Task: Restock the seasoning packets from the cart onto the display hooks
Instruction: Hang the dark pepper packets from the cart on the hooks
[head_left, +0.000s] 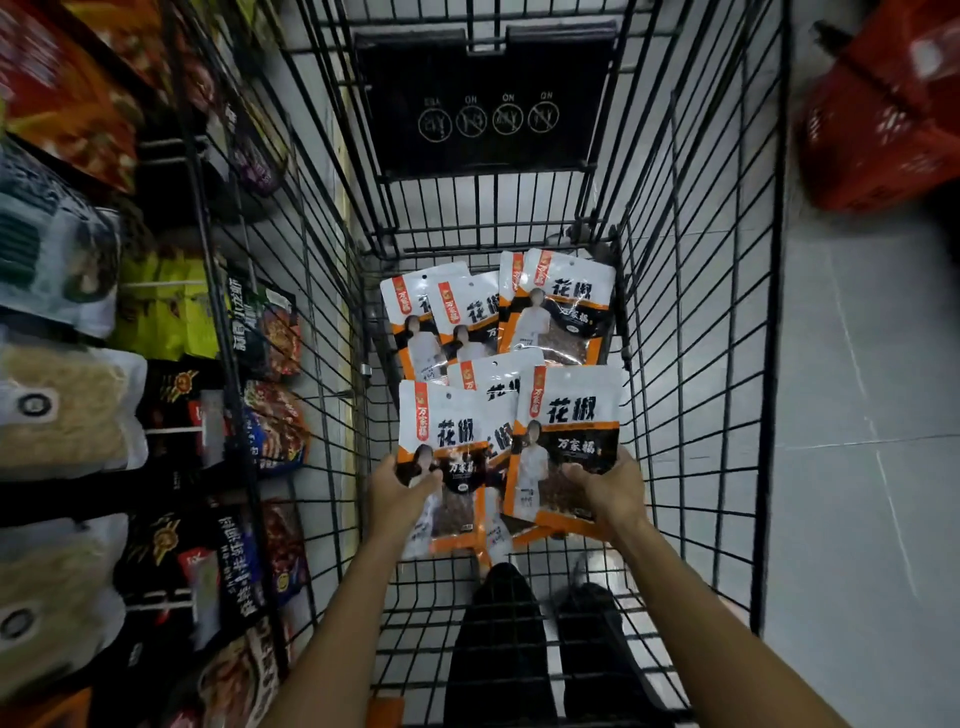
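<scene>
Red plastic baskets (883, 119) sit at upper right on the pale tiled floor (857, 415). Down the left edge hang noodle bags (57, 405), black packets (176, 410), and yellow-green packets (166, 306) above them.

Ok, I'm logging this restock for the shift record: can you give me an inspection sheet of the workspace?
Surface: wire cart basket, tiled floor showing through its mesh.
Job's things: seasoning packets lie overlapping on the cart bottom.
Clutter: nothing seen.
Grippers: left hand grips the front left packet; right hand grips the front right packet.
Cables: nothing seen.
Surroundings: shelves of packaged goods on the left; red basket on the right.
</scene>
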